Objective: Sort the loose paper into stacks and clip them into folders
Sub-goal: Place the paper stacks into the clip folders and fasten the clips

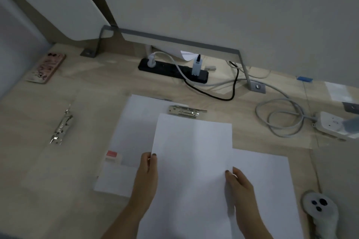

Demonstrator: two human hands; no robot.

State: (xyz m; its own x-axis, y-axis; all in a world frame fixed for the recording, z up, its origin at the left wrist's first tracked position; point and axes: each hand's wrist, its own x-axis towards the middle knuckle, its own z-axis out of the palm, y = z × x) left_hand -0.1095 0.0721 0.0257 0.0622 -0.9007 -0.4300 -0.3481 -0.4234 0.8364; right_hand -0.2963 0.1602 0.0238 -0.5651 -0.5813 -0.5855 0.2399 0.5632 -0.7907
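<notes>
The sorting step is in hand, I think: the left hand (148, 169) and the right hand (239, 182) each pinch a side edge of one white sheet (192, 151) held between them, which next wants laying squarely on the stack (134, 132) beyond the left hand

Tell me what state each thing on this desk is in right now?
held sheet: pinched at both side edges.
left hand: pinches the sheet's left edge.
right hand: pinches its right edge.
paper stack: lying flat, partly covered.
centre binder clip: open or shut unclear.
power strip: plugs in it.
grey cable: loosely coiled.
phone: lying back up.
</notes>
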